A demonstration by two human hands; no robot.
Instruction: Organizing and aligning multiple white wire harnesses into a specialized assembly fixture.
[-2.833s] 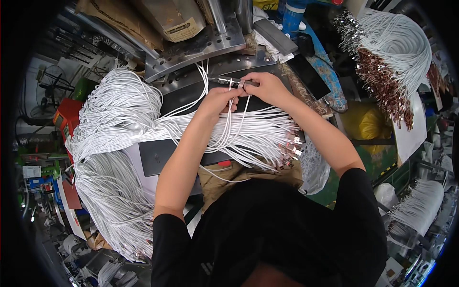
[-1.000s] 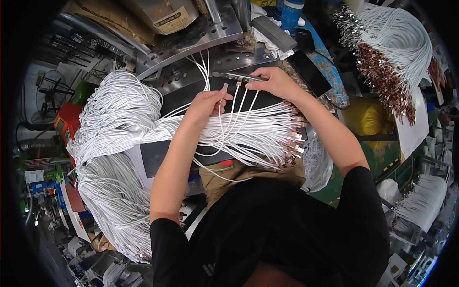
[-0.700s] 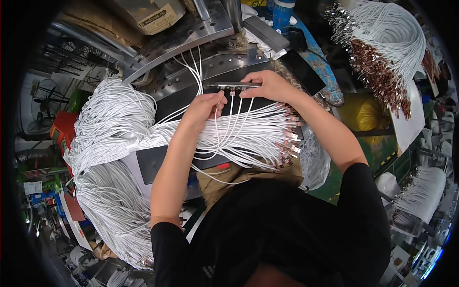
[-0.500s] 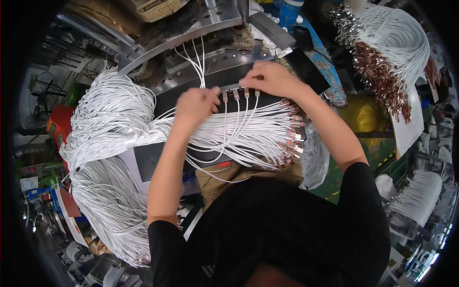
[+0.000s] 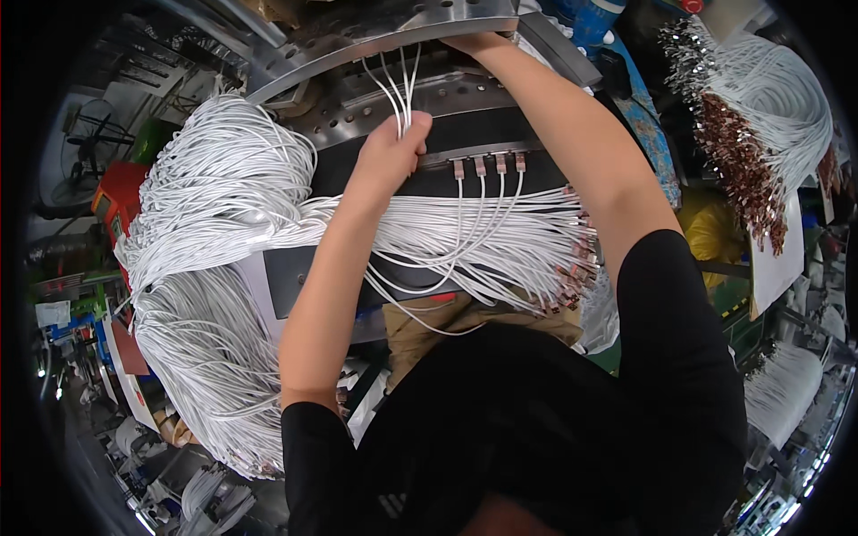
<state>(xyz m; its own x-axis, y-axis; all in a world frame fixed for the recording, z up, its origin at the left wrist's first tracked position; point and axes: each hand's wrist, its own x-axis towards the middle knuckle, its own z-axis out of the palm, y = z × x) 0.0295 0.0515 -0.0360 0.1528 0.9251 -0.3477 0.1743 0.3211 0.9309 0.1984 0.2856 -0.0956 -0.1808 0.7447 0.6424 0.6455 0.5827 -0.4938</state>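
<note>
Because the overhanging, perforated steel plate [image 5: 380, 36] hides the fingers of the right hand [image 5: 480, 42], I can't tell their state and I'd fear a blind knock there; a careless pull by the left hand [image 5: 391, 150], its fingers clamped on several thin white cables [image 5: 407, 104], could strain them where they run far from the fingertips to the plate.

Black short-sleeved shirt [image 5: 518, 420], small pale striped mark [image 5: 391, 506], brown trousers [image 5: 407, 353], bare hands [image 5: 386, 158]
</note>
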